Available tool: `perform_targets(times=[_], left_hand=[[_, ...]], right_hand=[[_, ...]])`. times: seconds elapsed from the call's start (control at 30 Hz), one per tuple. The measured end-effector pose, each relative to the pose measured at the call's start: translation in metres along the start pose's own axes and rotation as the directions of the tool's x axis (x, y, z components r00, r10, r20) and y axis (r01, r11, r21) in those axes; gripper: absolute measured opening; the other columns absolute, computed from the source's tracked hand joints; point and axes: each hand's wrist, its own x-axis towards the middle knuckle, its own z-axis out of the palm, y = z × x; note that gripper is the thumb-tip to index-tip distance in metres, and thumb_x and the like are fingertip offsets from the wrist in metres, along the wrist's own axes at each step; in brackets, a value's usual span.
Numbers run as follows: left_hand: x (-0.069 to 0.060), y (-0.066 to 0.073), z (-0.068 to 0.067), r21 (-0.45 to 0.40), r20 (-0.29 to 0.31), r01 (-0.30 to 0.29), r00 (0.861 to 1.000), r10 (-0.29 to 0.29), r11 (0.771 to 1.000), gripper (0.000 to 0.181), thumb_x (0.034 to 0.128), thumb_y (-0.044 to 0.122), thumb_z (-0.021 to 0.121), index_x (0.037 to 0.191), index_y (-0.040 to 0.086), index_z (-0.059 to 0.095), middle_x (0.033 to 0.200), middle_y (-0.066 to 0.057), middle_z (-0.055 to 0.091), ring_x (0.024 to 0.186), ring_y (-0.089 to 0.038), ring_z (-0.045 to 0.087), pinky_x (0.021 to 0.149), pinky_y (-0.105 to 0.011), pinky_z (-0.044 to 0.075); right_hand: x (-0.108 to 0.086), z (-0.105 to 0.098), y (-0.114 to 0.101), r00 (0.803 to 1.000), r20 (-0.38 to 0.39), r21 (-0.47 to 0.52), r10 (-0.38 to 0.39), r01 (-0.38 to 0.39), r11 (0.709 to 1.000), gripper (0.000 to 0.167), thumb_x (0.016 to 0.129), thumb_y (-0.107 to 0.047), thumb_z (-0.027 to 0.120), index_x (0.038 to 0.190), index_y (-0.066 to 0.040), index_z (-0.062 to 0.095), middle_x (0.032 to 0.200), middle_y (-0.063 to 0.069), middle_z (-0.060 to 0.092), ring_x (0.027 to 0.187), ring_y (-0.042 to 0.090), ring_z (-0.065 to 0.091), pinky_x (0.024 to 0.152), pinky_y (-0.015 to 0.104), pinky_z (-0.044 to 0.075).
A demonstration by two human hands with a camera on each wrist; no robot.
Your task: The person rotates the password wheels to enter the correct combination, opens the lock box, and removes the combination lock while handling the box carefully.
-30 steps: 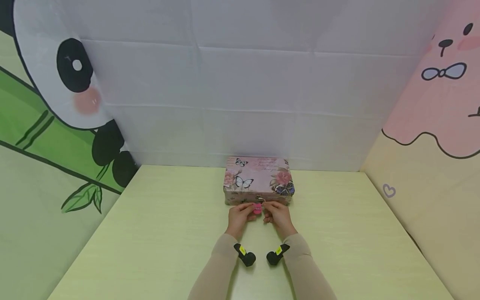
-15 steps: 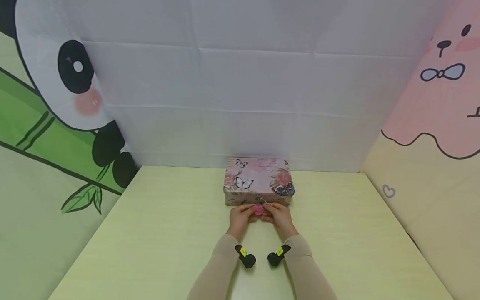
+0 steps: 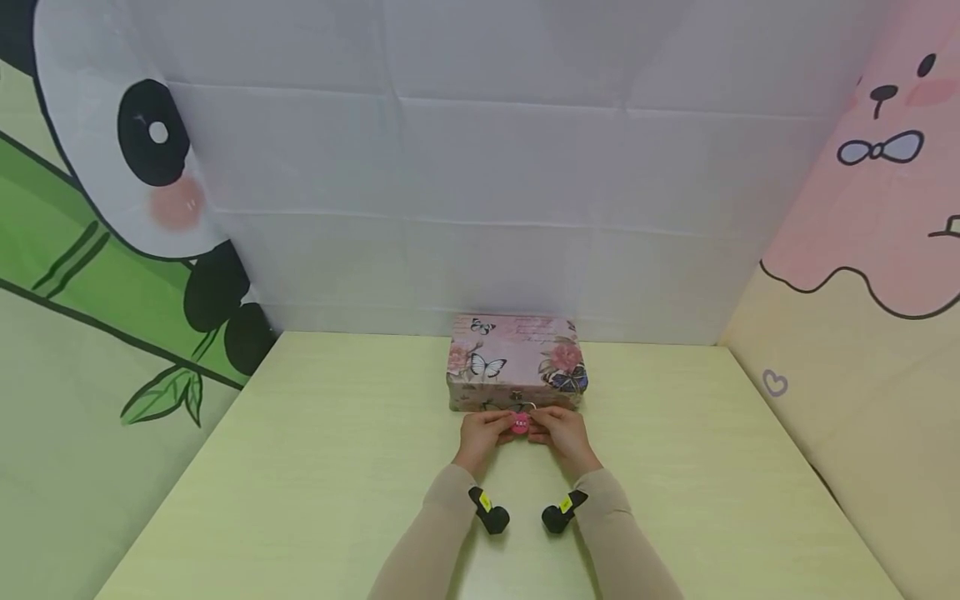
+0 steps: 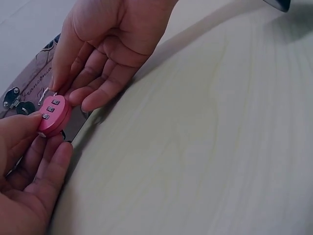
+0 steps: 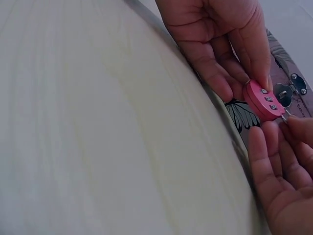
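A pink combination padlock (image 3: 520,423) with three number dials is held between both hands, before the front of a pink box (image 3: 517,350) printed with butterflies and roses. My left hand (image 3: 480,437) pinches the padlock's body between thumb and fingers. At the shackle, the thumb and a finger of my right hand (image 3: 567,435) pinch the metal, partly covering it. The metal latch (image 5: 282,94) is on the box front beside the padlock (image 5: 257,100). In the left wrist view the shackle (image 4: 45,94) looks apart from the latch (image 4: 23,108). The box lid is down.
The box stands at the back of a pale wood-grain table (image 3: 337,467), close to a white backdrop (image 3: 495,167). Printed side walls rise at left and right, with a panda (image 3: 150,133) and a pink animal (image 3: 870,200). A black camera (image 3: 491,517) sits on each wrist.
The padlock and both hands have shifted slightly right. The shackle, earlier at the latch, now shows to the right of it. The box has stayed in place.
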Motion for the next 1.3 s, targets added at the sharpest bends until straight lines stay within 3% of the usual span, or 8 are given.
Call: perform_targets(times=[0.17,0.27,0.43,0.73,0.97,1.3], left_hand=[[0.013,-0.018,0.001,0.006,-0.003,0.003,1.0,-0.003,1.0,0.022,0.0931,-0.002,0.066,0.108,-0.018,0.067,0.104,-0.028,0.069,0.08,-0.024,0.072,0.076,-0.04,0.062],[0.015,-0.02,0.004,-0.001,-0.01,0.015,1.0,-0.015,1.0,0.023,0.0928,-0.001,0.067,0.109,-0.018,0.068,0.101,-0.027,0.07,0.076,-0.018,0.071,0.073,-0.036,0.062],[0.01,-0.017,0.009,-0.001,-0.009,0.016,1.0,-0.016,1.0,0.022,0.0916,-0.001,0.069,0.107,-0.018,0.068,0.093,-0.026,0.072,0.073,-0.018,0.071,0.068,-0.033,0.063],[0.002,-0.017,0.02,-0.058,0.016,0.042,0.999,-0.042,0.997,0.021,0.0895,-0.003,0.07,0.106,-0.015,0.07,0.092,-0.021,0.073,0.07,-0.012,0.068,0.071,-0.035,0.063],[-0.004,-0.01,0.029,-0.085,0.07,0.047,0.997,-0.041,0.995,0.019,0.0896,-0.003,0.07,0.104,-0.015,0.07,0.091,-0.021,0.073,0.068,-0.012,0.069,0.072,-0.036,0.063],[-0.016,-0.008,0.044,-0.056,0.116,0.094,0.989,-0.087,0.994,0.019,0.0889,0.001,0.073,0.102,-0.012,0.073,0.092,-0.019,0.074,0.069,-0.014,0.07,0.072,-0.035,0.063]], right_hand=[[-0.001,-0.003,-0.001,1.0,0.0,0.0,-0.001,0.001,1.0,0.015,0.095,0.005,0.06,0.1,0.019,0.065,0.075,0.007,0.068,0.062,0.014,0.066,0.059,0.028,0.061],[-0.002,-0.005,-0.002,1.0,0.013,-0.012,-0.018,0.018,1.0,0.017,0.095,0.005,0.06,0.101,0.021,0.064,0.076,0.008,0.068,0.062,0.014,0.066,0.06,0.029,0.062],[-0.006,-0.011,-0.007,0.998,0.023,-0.055,-0.055,0.057,0.997,0.018,0.095,0.006,0.059,0.102,0.022,0.063,0.078,0.009,0.068,0.065,0.015,0.067,0.063,0.03,0.062],[-0.021,-0.025,-0.017,0.999,0.013,-0.119,-0.046,0.047,0.992,0.02,0.097,0.003,0.059,0.103,0.021,0.065,0.077,0.009,0.069,0.067,0.013,0.067,0.067,0.031,0.062],[-0.029,-0.039,-0.026,0.998,0.045,-0.124,-0.04,0.046,0.991,0.021,0.099,0.0,0.058,0.106,0.019,0.065,0.08,0.008,0.07,0.069,0.013,0.068,0.069,0.031,0.062],[-0.046,-0.058,-0.033,0.997,0.063,-0.156,-0.034,0.044,0.987,0.02,0.099,0.0,0.056,0.102,0.017,0.066,0.079,0.007,0.069,0.069,0.014,0.067,0.068,0.03,0.062]])
